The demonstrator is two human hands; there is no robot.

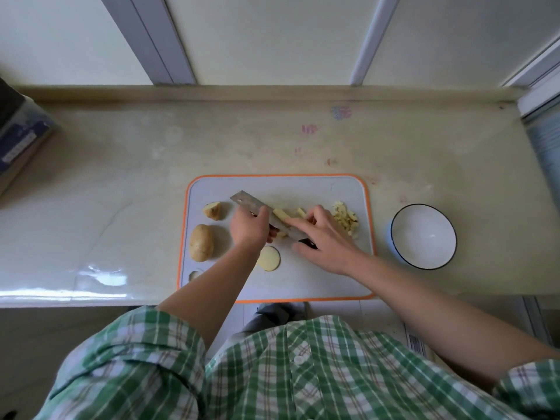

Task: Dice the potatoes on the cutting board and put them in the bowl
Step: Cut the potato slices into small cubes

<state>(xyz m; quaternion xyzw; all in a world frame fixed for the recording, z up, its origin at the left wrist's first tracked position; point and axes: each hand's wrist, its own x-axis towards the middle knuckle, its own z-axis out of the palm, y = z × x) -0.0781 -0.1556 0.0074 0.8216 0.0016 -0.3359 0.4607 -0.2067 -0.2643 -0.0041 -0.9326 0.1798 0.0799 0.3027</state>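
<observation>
Potato sticks [280, 213] lie near the middle of the orange-rimmed cutting board [333, 189], just beyond the knife [245, 201], with a diced heap [345, 218] beside them toward the right edge. A whole potato [201, 242], a skin-on chunk [212, 210] and a round slice [268, 258] sit on the left half. The white bowl [424, 236] stands on the counter just right of the board with nothing in it. Raw potato should be firm and fairly dense, and its cut faces are probably wet and starchy, so pieces may slide or cling to the blade. The sticks are best pinned from above with curled fingertips set back from the edge. The dice look light enough to scoop in a cupped hand or carry on the flat of the blade. The whole potato is rounded and could roll unless a flat face is cut first. The right hand [324, 237] reaches in palm down over the dark handle, thumb beside it and forefinger stretched along the blade, which looks like a grip on the knife. The left hand [248, 228] comes from the lower left and sits over the mid-blade with fingers curled down. Whether it pinches a piece or only touches the steel cannot be told.
</observation>
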